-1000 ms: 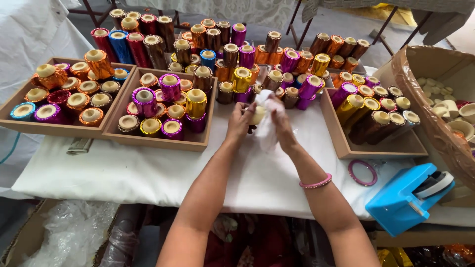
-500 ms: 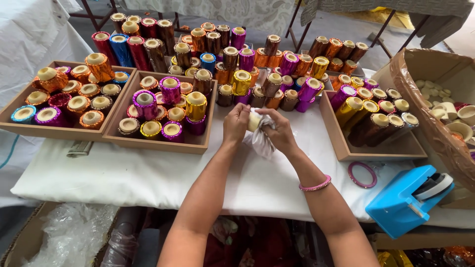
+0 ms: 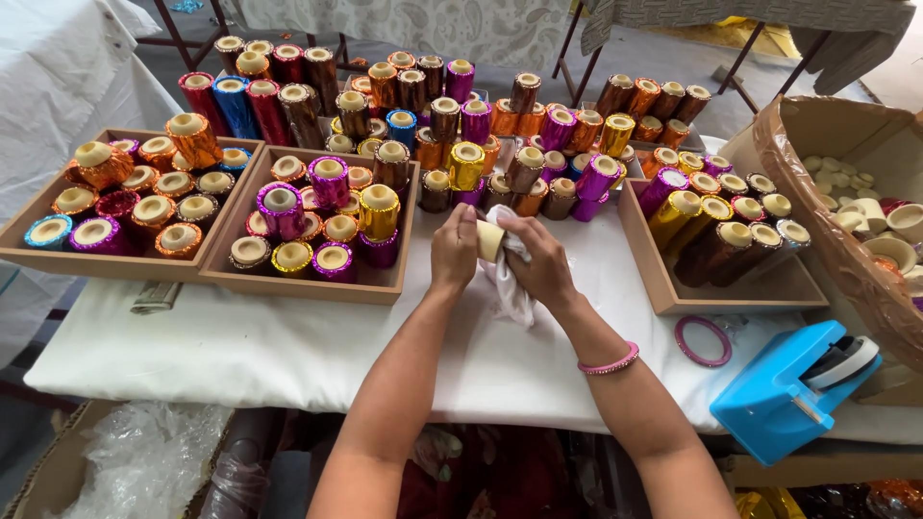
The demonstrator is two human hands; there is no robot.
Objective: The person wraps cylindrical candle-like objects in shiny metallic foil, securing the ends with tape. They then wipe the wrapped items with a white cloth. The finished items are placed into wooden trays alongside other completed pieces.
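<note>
Holding a small pale cylinder [image 3: 489, 240] between them, the 2 hands meet over the middle of the bench [image 3: 288, 356], which is draped in white cloth. The left hand [image 3: 454, 252] has its fingers curled shut around the cylinder's left side. The right hand [image 3: 540, 264], with a pink bangle on its wrist [image 3: 608, 364], presses a white cloth [image 3: 510, 288] against the cylinder's right side, fingers folded closed over both; the loose end of the cloth hangs down to the bench top.

Just left of the hands sit 2 shallow wooden trays [image 3: 317, 285] side by side, each filled with short cylinders wrapped in shiny orange, gold, purple and blue foil. Behind the hands stands a crowd of taller foil-wrapped cylinders [image 3: 461, 125] in the same colours. To the right, a 3rd wooden tray [image 3: 663, 284] holds more of them, lying tilted. A pink ring [image 3: 703, 340] lies flat on the cloth near the right forearm, beside a blue plastic tape dispenser [image 3: 779, 394]. At the far right, a brown cardboard box [image 3: 817, 221] contains plain pale cylinders.
</note>
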